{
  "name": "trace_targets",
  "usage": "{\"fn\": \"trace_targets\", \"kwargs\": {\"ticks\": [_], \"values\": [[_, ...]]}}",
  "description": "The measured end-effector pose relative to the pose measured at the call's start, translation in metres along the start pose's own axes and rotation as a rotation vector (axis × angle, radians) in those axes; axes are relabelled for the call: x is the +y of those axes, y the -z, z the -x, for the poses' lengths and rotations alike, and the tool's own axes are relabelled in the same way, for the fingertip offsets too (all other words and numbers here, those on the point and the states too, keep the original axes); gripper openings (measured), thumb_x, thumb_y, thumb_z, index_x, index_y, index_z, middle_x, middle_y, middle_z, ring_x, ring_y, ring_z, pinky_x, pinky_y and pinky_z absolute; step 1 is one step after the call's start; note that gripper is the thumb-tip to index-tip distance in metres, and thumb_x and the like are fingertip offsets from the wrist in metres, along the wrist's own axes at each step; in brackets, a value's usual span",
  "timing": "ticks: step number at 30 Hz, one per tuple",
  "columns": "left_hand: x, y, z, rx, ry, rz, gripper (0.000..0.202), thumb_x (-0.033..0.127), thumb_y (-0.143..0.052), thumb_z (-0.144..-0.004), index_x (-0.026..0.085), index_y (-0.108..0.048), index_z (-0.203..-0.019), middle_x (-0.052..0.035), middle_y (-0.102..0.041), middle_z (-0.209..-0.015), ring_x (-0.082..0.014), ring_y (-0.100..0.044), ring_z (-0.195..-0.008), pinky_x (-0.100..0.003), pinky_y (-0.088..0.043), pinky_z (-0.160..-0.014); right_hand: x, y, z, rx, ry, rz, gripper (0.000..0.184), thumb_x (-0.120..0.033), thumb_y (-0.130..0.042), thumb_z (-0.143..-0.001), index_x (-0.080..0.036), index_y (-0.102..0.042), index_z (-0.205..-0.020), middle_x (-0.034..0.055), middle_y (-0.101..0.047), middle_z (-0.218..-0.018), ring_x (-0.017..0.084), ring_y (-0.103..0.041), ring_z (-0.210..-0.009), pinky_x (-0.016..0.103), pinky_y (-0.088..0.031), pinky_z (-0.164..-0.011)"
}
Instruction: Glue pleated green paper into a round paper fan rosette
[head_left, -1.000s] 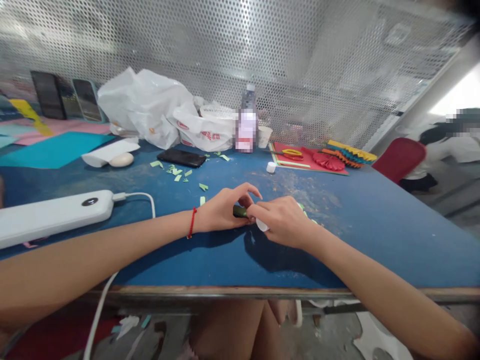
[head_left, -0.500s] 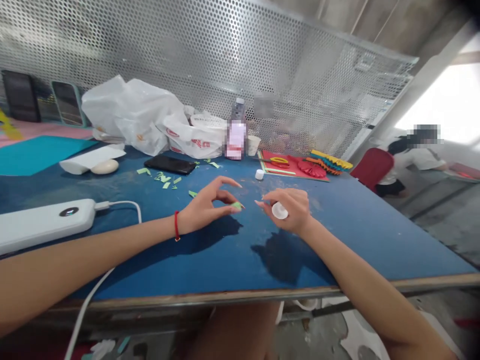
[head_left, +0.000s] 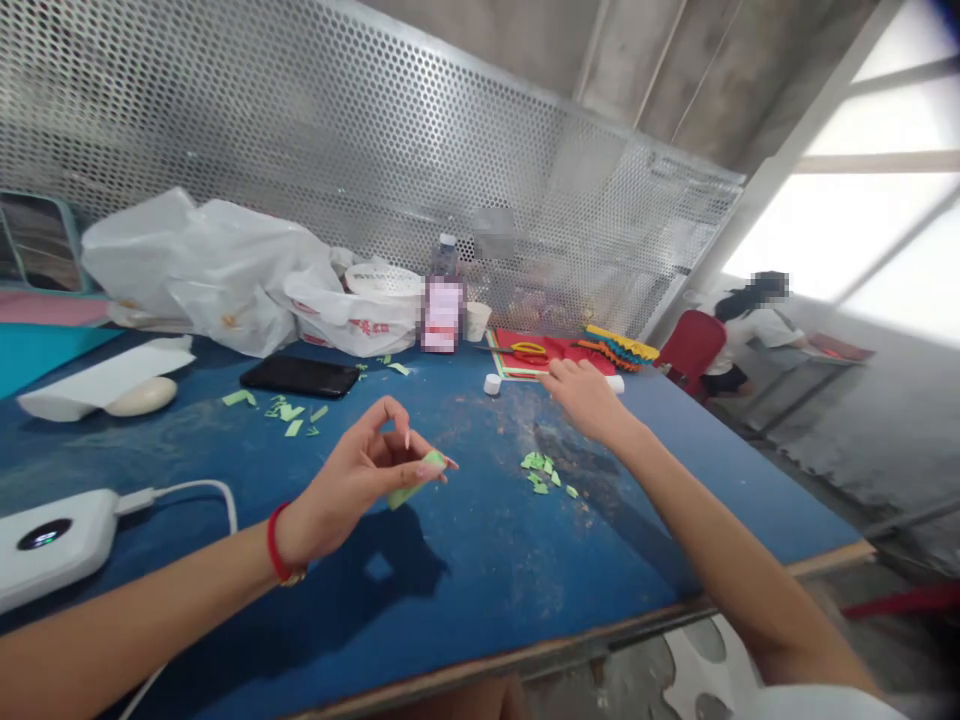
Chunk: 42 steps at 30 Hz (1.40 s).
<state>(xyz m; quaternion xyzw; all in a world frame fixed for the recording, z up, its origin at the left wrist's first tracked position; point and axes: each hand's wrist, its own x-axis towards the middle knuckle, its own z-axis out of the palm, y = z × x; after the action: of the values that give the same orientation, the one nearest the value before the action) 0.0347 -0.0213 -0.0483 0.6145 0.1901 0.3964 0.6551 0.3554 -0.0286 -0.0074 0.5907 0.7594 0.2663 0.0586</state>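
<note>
Green paper (head_left: 410, 487) looks matt; blue tabletop (head_left: 465, 560) scuffed, rough.

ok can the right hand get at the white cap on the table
Probably yes: the right hand is just beside the white plastic cap, and only flat blue tabletop seems to lie between them, with nothing standing in the way.

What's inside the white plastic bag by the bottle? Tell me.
At the mouth of the white plastic bag sits a round white rim, perhaps a tub. Everything below it is covered by the plastic.

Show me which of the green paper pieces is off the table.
It's the green paper strip held in the left hand. The other green scraps all lie on the blue tabletop, in small clusters.
</note>
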Motion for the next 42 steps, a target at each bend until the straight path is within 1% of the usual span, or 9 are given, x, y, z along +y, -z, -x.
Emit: {"fn": "trace_targets", "kwargs": {"ticks": [4,10,21,27,29,33,37,39,42], "values": [[0.003,-0.002,0.01,-0.166,-0.028,-0.052,0.04,0.02,-0.081,-0.079,0.021,-0.043,-0.089,0.0027,-0.075,-0.082,-0.0162,-0.076,-0.085,-0.026,-0.058,-0.077,0.006,-0.024,-0.017,-0.131,0.086,0.051,0.04,-0.004,-0.044,-0.092,-0.007,-0.066,-0.125,0.0167,-0.071,-0.105,0.024,-0.06,-0.101,0.036,-0.04,-0.087],[0.001,-0.007,0.022,-0.511,0.141,-0.143,0.032,0.025,-0.084,-0.075,0.018,-0.055,-0.088,-0.0023,-0.072,-0.085,-0.0202,-0.076,-0.087,-0.029,-0.058,-0.077,-0.015,-0.069,-0.02,-0.24,-0.059,0.182,0.039,-0.017,-0.052,-0.099,-0.008,-0.057,-0.136,0.013,-0.071,-0.107,0.022,-0.066,-0.099,0.039,-0.05,-0.089],[0.0,-0.014,0.027,-0.776,-0.016,-0.257,0.023,0.037,-0.078,-0.083,0.018,-0.065,-0.084,-0.007,-0.075,-0.085,-0.0164,-0.071,-0.079,-0.026,-0.057,-0.076,-0.031,-0.071,-0.036,-0.238,-0.085,0.122,0.039,-0.039,-0.06,-0.098,-0.013,-0.06,-0.127,0.0104,-0.066,-0.117,0.022,-0.065,-0.105,0.043,-0.054,-0.092],[0.001,-0.014,0.024,-0.714,-0.116,-0.384,0.012,0.024,-0.076,-0.084,0.017,-0.067,-0.086,-0.0049,-0.076,-0.085,-0.0133,-0.07,-0.077,-0.021,-0.054,-0.074,-0.039,-0.057,-0.034,-0.25,-0.146,-0.015,0.039,-0.036,-0.06,-0.097,-0.015,-0.059,-0.13,0.0108,-0.064,-0.124,0.023,-0.063,-0.111,0.047,-0.052,-0.098],[0.001,-0.014,0.022,-0.7,-0.126,-0.43,0.01,0.024,-0.075,-0.084,0.017,-0.067,-0.086,-0.004,-0.075,-0.083,-0.0136,-0.07,-0.076,-0.021,-0.055,-0.073,-0.037,-0.048,-0.03,-0.216,-0.126,-0.099,0.041,-0.021,-0.053,-0.099,-0.012,-0.052,-0.139,0.0146,-0.062,-0.131,0.025,-0.059,-0.121,0.05,-0.044,-0.107],[0.003,-0.019,0.022,-0.638,-0.11,-0.448,0.005,0.022,-0.072,-0.085,0.018,-0.069,-0.087,-0.0032,-0.076,-0.083,-0.0142,-0.071,-0.075,-0.022,-0.056,-0.072,-0.026,-0.03,-0.013,-0.153,-0.053,-0.363,0.068,-0.004,-0.052,-0.087,-0.01,-0.038,-0.153,0.02,-0.056,-0.144,0.026,-0.051,-0.135,0.043,-0.037,-0.114],[0.002,-0.024,0.024,-0.611,-0.131,-0.416,0.008,0.022,-0.073,-0.085,0.02,-0.073,-0.092,-0.0034,-0.079,-0.088,-0.0147,-0.074,-0.078,-0.022,-0.057,-0.074,-0.018,-0.03,0.035,-0.108,-0.007,-0.651,0.064,-0.016,-0.03,-0.1,-0.021,-0.013,-0.162,0.0141,-0.052,-0.151,0.019,-0.051,-0.139,0.044,-0.043,-0.111],[0.0,-0.025,0.024,-0.582,-0.149,-0.409,0.013,0.023,-0.074,-0.085,0.021,-0.074,-0.097,-0.0036,-0.079,-0.092,-0.0154,-0.075,-0.082,-0.022,-0.058,-0.078,-0.021,-0.036,0.062,-0.087,0.008,-0.946,0.079,-0.031,-0.045,-0.1,-0.024,0.001,-0.163,0.0155,-0.038,-0.161,0.023,-0.036,-0.15,0.05,-0.034,-0.119],[-0.005,-0.024,0.023,-0.525,-0.16,-0.395,0.014,0.023,-0.075,-0.085,0.021,-0.074,-0.099,-0.0039,-0.08,-0.095,-0.0158,-0.075,-0.086,-0.022,-0.058,-0.081,-0.031,-0.046,0.083,-0.152,0.073,-0.898,0.103,-0.057,-0.07,-0.084,-0.024,-0.014,-0.163,0.0165,-0.023,-0.167,0.031,-0.02,-0.156,0.059,-0.01,-0.125]]}}
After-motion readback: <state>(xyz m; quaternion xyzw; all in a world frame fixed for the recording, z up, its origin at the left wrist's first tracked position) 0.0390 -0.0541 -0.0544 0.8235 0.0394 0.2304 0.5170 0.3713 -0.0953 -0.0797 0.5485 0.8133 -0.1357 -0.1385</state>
